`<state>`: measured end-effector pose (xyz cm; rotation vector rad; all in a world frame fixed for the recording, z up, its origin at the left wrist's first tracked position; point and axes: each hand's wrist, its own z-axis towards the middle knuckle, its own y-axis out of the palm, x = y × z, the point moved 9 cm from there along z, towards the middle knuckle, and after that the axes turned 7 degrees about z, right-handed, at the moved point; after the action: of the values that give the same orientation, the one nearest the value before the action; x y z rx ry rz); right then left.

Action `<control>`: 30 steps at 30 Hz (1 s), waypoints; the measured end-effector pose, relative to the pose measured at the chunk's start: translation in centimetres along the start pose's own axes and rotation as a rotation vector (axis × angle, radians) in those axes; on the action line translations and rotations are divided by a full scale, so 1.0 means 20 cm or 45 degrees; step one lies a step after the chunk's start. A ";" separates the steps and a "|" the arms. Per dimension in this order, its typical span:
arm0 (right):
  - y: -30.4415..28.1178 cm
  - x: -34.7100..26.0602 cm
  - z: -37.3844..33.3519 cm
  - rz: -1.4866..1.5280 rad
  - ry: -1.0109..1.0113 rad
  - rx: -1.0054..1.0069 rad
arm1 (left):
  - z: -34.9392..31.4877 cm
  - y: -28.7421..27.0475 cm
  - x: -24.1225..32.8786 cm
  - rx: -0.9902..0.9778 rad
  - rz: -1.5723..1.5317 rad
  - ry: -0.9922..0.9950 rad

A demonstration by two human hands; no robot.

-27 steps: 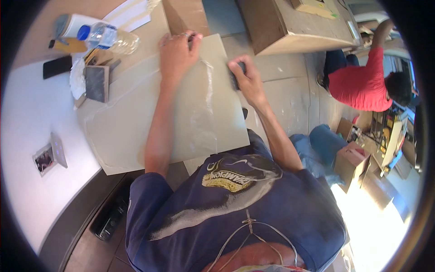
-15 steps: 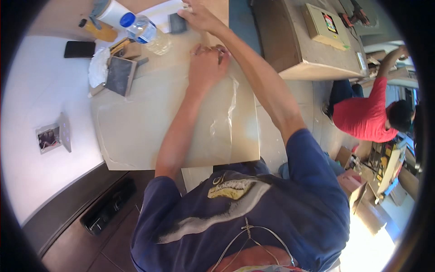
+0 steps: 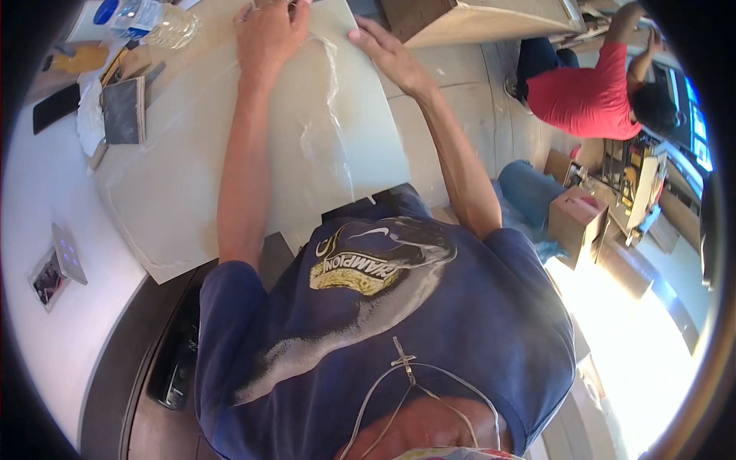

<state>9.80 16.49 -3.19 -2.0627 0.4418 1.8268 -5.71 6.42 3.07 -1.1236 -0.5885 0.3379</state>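
My left hand [image 3: 274, 37] rests on the far part of a large pale panel [image 3: 184, 184], its fingers bent around something small and dark that I cannot make out; the picture's upper edge partly cuts the fingers off. At the panel's right edge is my right hand [image 3: 391, 60], fingers stretched out and apart, fingertips touching the edge, nothing held. A whitish, wrinkled streak [image 3: 331, 80] runs down the panel's surface between my hands.
Left of the panel are a dark-faced block [image 3: 124, 111], crumpled white material [image 3: 90, 115], a black phone [image 3: 55, 107] and a clear bottle [image 3: 172, 27]. An open wall socket box [image 3: 50, 280] is nearby. A person in red [image 3: 586, 92] works at right, near a cardboard box [image 3: 576, 222].
My right hand has left the dark block at the far end and come back to the panel's right edge. The left hand stays on the panel. The whole view has shifted.
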 end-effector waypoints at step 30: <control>-0.32 -0.14 -1.18 0.452 -0.208 0.550 | -0.31 -0.65 0.86 0.311 -0.804 0.401</control>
<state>33.26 11.33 2.41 -1.6044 1.1045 1.8609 11.36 5.80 17.69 -0.6884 -0.5714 -0.3027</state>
